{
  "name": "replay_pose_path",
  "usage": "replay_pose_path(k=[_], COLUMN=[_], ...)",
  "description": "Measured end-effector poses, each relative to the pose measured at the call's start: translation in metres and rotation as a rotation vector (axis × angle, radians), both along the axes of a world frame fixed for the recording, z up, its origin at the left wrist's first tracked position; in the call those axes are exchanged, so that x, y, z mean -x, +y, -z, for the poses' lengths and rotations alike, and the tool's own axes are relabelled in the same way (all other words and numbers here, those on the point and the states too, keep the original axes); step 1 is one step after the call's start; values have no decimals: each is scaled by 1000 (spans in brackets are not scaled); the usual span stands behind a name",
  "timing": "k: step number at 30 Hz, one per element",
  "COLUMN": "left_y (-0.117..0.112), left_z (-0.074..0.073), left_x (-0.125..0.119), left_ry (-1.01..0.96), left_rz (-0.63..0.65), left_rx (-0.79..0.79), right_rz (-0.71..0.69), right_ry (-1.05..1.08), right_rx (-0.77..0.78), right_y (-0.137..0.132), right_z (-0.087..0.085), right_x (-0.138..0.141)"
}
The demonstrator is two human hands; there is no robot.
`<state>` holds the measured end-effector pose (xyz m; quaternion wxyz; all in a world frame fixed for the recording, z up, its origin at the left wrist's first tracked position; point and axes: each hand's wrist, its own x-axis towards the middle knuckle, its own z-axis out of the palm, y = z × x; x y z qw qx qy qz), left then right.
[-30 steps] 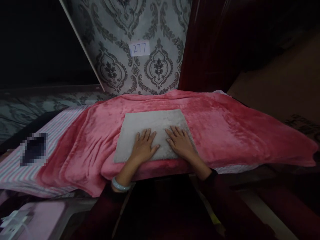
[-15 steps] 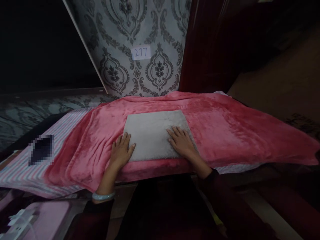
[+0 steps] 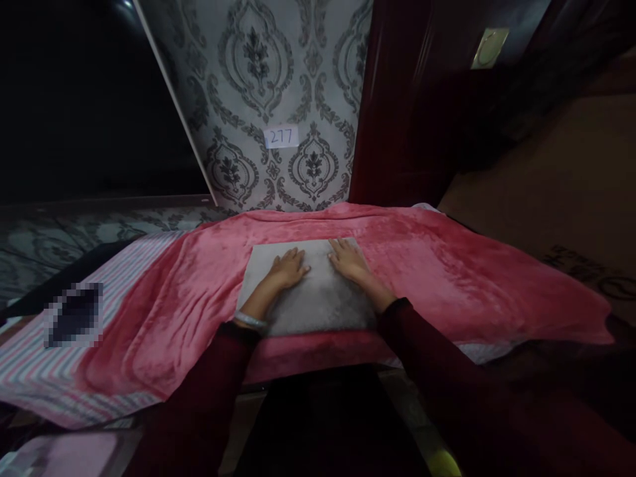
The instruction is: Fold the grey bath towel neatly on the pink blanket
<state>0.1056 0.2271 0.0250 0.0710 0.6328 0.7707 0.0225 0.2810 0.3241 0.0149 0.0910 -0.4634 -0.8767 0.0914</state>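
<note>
A light grey, soft-looking rectangular mat (image 3: 318, 298) lies flat on a pink plush blanket (image 3: 427, 278). My left hand (image 3: 288, 268) rests on the mat's upper left part, fingers stretched out and pointing away from me. Near the mat's far right corner lies my right hand (image 3: 348, 258), also flat with its fingers spread. Neither hand grips anything. A bracelet (image 3: 250, 320) circles my left wrist.
A striped cloth (image 3: 119, 265) shows under the blanket at the left, with a blurred-out dark object (image 3: 74, 315) on it. A dark screen (image 3: 89, 99) stands behind at left. A paper marked 277 (image 3: 281, 136) is on the patterned wall. Right is a cardboard box (image 3: 556, 179).
My left hand has moved from the mat's left edge up and inward onto it. My right hand has slid farther away toward the far edge. The view has tilted up slightly.
</note>
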Motion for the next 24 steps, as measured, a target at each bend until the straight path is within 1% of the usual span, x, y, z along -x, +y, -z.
replay_pose_path(k=[2,4,7,9,10,11,13,17,19,21,22,24], left_y=[14,20,21,20,19,19,20,31,41,51,56,63], left_z=[6,18,38,45,47,46,41,18,8,5,7,15], left_x=[-3,-3,-2,0,0,1,1,-2,-5,-10,-13,-18], left_ry=[18,56,92,101,106,110,108,62,49,52,54,50], left_rz=[4,15,27,29,28,27,25,10,-7,12,35,73], left_rx=[-48,-110,-154,-159,-160,-159,-138,-60,-80,-122,-129,-124], right_rz=[11,3,-13,-15,-16,-17,-26,-22,6,35,38,39], right_ry=[-13,-27,-24,-18,-17,-16,-25,-28,3,21,17,-1], right_rx=[-13,-50,-106,-118,-121,-119,-93,4,-10,-61,-82,-106], right_y=[1,-1,-2,-2,-1,-1,3,20,28,33,33,32], right_z=[7,21,42,49,50,49,42,15,5,4,7,18], right_x=[9,13,13,12,12,12,13,20,25,30,32,35])
